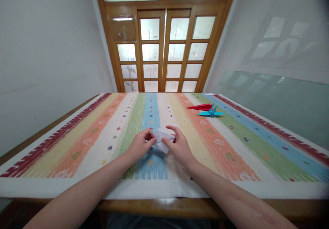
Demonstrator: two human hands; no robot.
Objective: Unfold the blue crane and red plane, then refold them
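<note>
Both hands fold a white paper at the middle of the striped tabletop.

The tabletop (77, 146) carries a red paper model (199, 107) and a blue paper crane (212, 112), well apart. The left hand (138, 146) and right hand (180, 148) pinch the white paper (161, 140), fingers closed on its edges; pressing the crease flat against the cloth would keep it sharp.

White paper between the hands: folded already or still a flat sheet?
Folded. The white paper shows angled creases and a pointed flap, pinched by the left hand and right hand above the striped cloth.
</note>
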